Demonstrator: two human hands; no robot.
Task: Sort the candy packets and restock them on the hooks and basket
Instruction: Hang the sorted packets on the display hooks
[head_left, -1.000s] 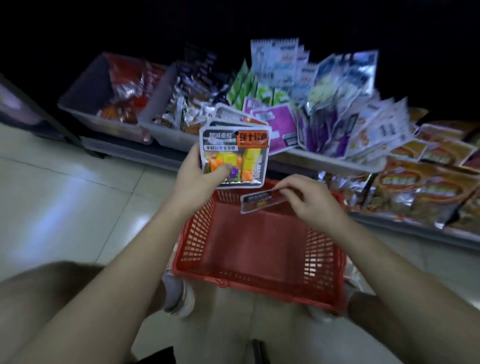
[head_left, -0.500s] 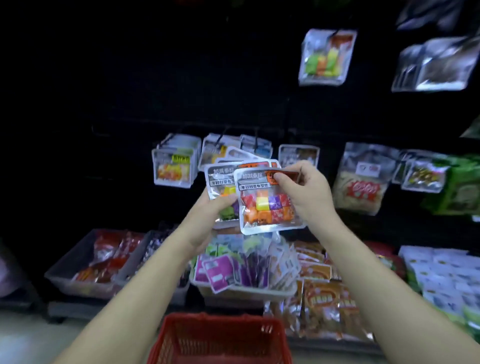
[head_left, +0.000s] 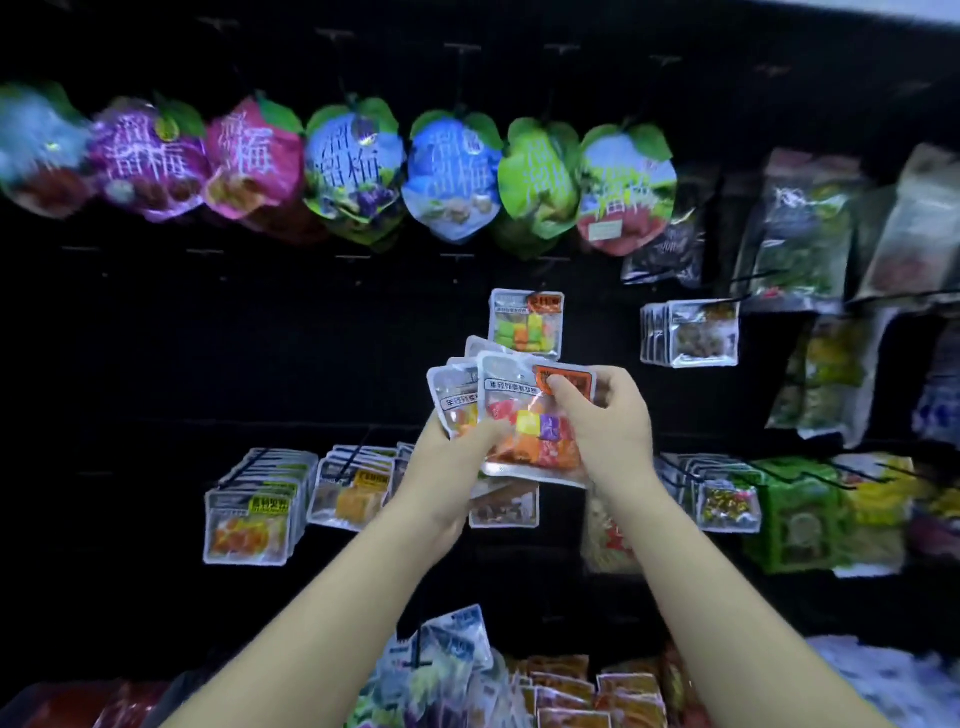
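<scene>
A clear plastic candy packet with an orange label and coloured cubes inside (head_left: 514, 410) is pinched at its top corner by the right hand (head_left: 608, 415). Just left of it, the left hand (head_left: 444, 467) grips a fan of matching packets (head_left: 452, 395). Directly above both hands one similar packet (head_left: 527, 325) hangs against the black pegboard wall (head_left: 260, 338). Higher up hangs a row of fruit-shaped pouches (head_left: 452, 176).

You can read the large white characters 溜溜梅 on the purple pouch (head_left: 150, 161) hanging in the top row, and 梅 again on the pink pouch (head_left: 254, 156) beside it, while the print on the candy packets (head_left: 514, 395) you hold is too blurred to read.
</scene>
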